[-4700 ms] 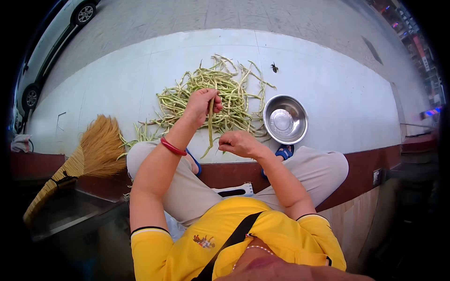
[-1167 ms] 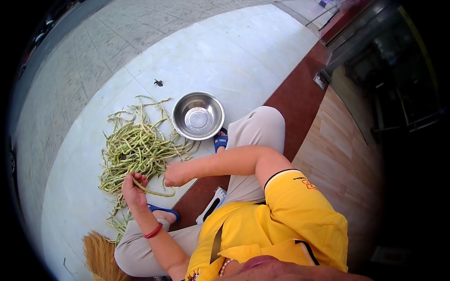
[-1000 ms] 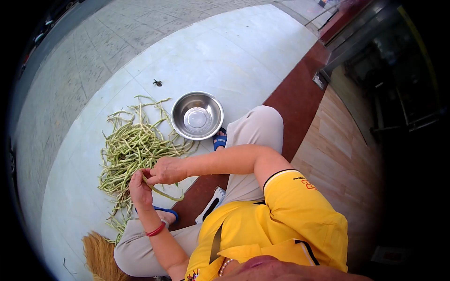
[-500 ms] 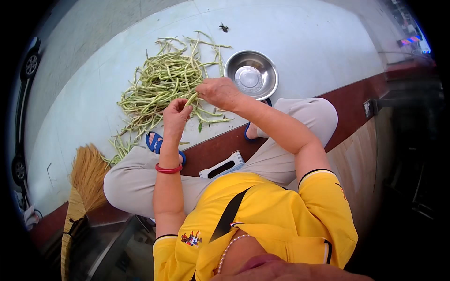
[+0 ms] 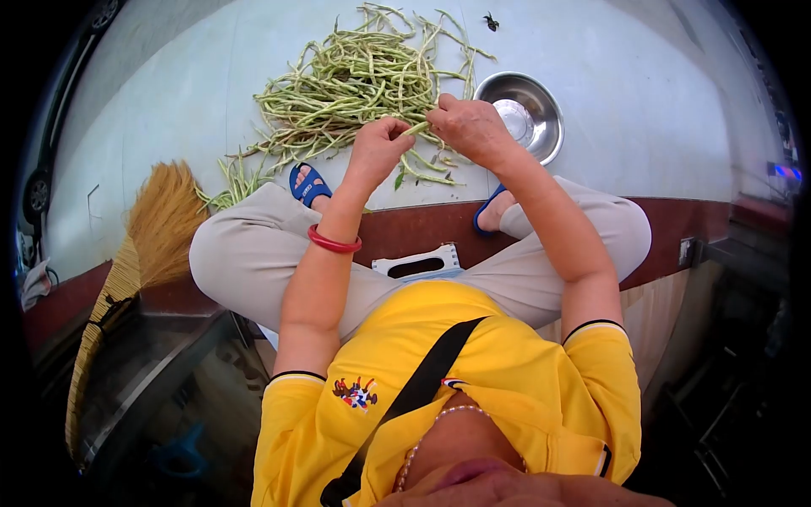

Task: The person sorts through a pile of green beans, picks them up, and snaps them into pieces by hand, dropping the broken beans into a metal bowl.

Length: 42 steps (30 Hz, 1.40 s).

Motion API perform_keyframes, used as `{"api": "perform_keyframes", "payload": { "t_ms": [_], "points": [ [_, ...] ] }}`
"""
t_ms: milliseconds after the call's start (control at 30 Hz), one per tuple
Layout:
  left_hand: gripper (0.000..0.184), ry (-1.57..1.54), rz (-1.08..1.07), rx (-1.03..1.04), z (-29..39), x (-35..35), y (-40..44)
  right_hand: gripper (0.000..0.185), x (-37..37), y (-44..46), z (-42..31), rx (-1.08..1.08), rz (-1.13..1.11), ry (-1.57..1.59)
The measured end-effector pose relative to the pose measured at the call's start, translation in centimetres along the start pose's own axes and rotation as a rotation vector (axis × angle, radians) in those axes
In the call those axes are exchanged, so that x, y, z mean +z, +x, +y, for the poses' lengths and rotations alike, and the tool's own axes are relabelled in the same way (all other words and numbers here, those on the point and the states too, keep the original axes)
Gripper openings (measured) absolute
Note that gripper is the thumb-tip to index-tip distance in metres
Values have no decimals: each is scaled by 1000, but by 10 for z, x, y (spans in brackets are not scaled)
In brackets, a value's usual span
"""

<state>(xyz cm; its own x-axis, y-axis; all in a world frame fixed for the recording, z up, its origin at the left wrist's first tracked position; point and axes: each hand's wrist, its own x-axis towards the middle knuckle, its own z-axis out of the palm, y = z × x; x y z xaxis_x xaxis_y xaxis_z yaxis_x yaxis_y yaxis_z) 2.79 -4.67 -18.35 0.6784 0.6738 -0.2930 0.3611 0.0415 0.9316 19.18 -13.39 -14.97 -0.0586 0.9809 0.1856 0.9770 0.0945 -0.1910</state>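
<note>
My left hand (image 5: 379,154), with a red bangle at the wrist, pinches one end of a green long bean (image 5: 416,129). On the other end, the fingers of my right hand (image 5: 471,128) are closed. The bean spans the short gap between both hands; its ends are hidden by the fingers. Just beyond them spreads a tangled pile of long beans (image 5: 359,76) on the pale floor, with a few strands under my hands. A shiny metal basin (image 5: 547,127) stands right of the pile, close beside my right hand; its bottom looks bare.
My feet in blue sandals (image 5: 311,184) flank the near side of the pile. Between my knees shows a white plastic stool (image 5: 448,254). A straw broom (image 5: 165,228) leans at the left. A small dark object (image 5: 491,22) lies at the far side. A car (image 5: 38,193) is at the left edge.
The view has shifted, so the pile, basin and hands all appear further right and higher. Both hands still hold the bean between them.
</note>
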Motion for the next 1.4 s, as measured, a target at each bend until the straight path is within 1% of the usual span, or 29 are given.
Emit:
{"api": "perform_keyframes", "payload": {
  "t_ms": [33,100,133,200,267,300,333,367,400,433,467,500,533,567,600,633,700,733,800,933,1000,1033,1067,1133,1233,1267,1333,1367,1400],
  "points": [
    [14,-3,2,-5,3,1,-3,6,-2,0,-2,2,-35,20],
    [20,340,115,291,11,6,-9,5,0,0,-6,0,-76,43],
    [20,338,116,286,8,7,-9,6,2,0,-9,-11,-60,82],
    [20,581,149,577,3,9,-4,8,2,0,-10,-25,-45,119],
    [18,535,108,608,1,5,-3,12,0,-1,-6,25,-60,307],
    [17,492,67,647,1,3,-2,12,3,-1,-3,25,-60,306],
    [17,491,68,647,-1,1,0,15,7,-2,1,62,-50,460],
    [15,346,-17,553,-3,-1,2,18,9,-3,3,99,-41,614],
    [14,200,-99,458,-1,-2,2,18,6,-2,2,98,-42,613],
    [14,199,-96,459,1,-2,1,19,2,-2,0,291,-134,813],
    [13,-30,-130,259,4,0,-1,20,-1,-1,-1,488,-227,1009],
    [14,-258,-162,57,8,2,-3,20,1,-1,-2,487,-228,1009],
    [14,-257,-161,59,11,5,-5,19,6,-1,-4,617,-157,1283],
    [15,-384,-148,-7,13,7,-7,19,8,0,-4,746,-78,1555],
    [16,-510,-136,-72,14,8,-8,19,7,1,-4,743,-76,1554],
    [16,-508,-136,-69,14,8,-8,19,6,2,-3,766,41,1646],
    [16,-661,-190,-99,12,9,-8,17,3,5,5,802,243,1811],
    [16,-661,-189,-96,12,9,-8,17,-1,7,12,799,243,1811],
    [16,-747,-166,-68,12,9,-9,13,-12,9,24,831,523,1880],
    [16,-802,-192,-98,11,3,-8,13,-30,7,32,806,409,1770],
    [17,-826,-230,-114,11,2,-7,16,-26,6,19,713,111,1493],
    [17,-825,-231,-117,9,1,-6,22,-26,7,8,667,0,1329],
    [17,-828,-250,-113,6,1,-6,24,-23,9,1,515,-39,1082],
    [17,-829,-269,-113,5,1,-6,23,-10,10,-9,371,11,876],
    [16,-816,-297,-135,7,1,-6,19,-13,10,-12,486,-39,840],
    [16,-841,-315,-150,6,0,-6,19,-13,10,-14,486,-42,841],
    [16,-869,-328,-165,4,-1,-6,14,-13,9,-19,340,69,769],
    [16,-908,-300,-190,3,-1,-5,14,-12,9,-21,335,64,770],
    [16,-946,-271,-217,1,-3,-5,13,-10,8,-25,188,76,726]
  ]
}}
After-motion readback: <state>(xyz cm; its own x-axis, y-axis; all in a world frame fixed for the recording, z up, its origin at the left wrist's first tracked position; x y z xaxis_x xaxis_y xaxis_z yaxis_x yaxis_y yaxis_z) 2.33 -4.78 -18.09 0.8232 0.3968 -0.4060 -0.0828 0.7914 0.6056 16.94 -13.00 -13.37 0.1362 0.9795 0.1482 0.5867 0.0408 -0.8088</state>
